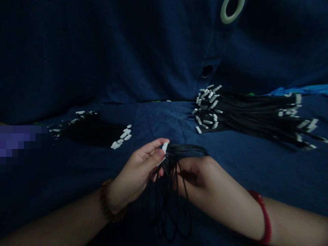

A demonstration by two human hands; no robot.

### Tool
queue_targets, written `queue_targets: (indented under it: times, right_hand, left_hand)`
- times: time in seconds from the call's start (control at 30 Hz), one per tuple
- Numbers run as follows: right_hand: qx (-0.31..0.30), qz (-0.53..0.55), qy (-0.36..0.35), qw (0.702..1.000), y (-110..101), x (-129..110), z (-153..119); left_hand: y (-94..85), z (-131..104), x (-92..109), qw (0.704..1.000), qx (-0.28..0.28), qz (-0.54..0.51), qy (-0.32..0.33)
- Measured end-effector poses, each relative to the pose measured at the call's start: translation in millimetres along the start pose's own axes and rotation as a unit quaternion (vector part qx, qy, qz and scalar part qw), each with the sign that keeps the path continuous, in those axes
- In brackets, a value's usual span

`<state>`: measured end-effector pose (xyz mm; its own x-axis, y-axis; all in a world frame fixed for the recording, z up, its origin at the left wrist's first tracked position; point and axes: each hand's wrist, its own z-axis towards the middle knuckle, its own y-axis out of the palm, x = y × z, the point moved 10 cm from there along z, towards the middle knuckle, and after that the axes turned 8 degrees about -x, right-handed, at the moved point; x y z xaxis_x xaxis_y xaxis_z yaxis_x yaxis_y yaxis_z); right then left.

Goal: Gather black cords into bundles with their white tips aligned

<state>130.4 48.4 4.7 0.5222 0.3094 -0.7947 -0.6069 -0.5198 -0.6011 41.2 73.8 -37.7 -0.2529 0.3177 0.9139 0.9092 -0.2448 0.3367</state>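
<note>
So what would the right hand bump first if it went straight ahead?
The right hand would probably meet the dangling black wires first, then the left hand, though exact depth is unclear.

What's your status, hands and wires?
Left hand pinching white connector. Right hand at black wires, grip unclear. Wire loops dangle below, partly screening right hand.

Dim light; dark blue cloth backdrop (143,51) behind blue-covered surface (159,119).
</note>
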Motion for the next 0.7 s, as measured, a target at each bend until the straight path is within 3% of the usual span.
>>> queue_targets:
  times: [0.1, 0.17, 0.27, 0.37, 0.43, 0.5, 0.6, 0.7]
  right_hand:
    - [0.029, -0.047, 0.012, 0.998, -6, 0, -3]
    - [0.03, -0.022, 0.018, 0.999, -11, 1, -3]
    - [-0.031, 0.14, 0.042, 0.989, -15, 7, -1]
    - [-0.099, 0.386, 0.035, 0.916, -25, 1, 2]
    - [-0.026, 0.499, -0.002, 0.866, -55, 2, 5]
    - [0.092, 0.529, -0.024, 0.843, -89, 12, 2]
    - [0.228, 0.455, -0.065, 0.858, -129, 17, -11]
    - [0.298, 0.396, -0.113, 0.861, -149, 8, -27]
  left_hand:
    - [1.8, -1, 1, 1.0, -0.007, 0.008, 0.006]
    - [0.8, -1, 1, 1.0, -0.004, 0.004, 0.006]
    - [-2.3, -1, 0, 1.0, 0.004, -0.009, 0.005]
    - [-2.1, 0, 0, 1.0, -0.002, -0.013, 0.011]
    - [-1.1, 0, -1, 1.0, -0.009, -0.016, 0.011]
    - [-0.6, 0, -2, 1.0, -0.012, -0.022, 0.006]
    - [0.0, 1, -1, 0.999, -0.011, -0.033, 0.011]
    - [1.0, 2, -1, 0.999, -0.012, -0.036, 0.009]
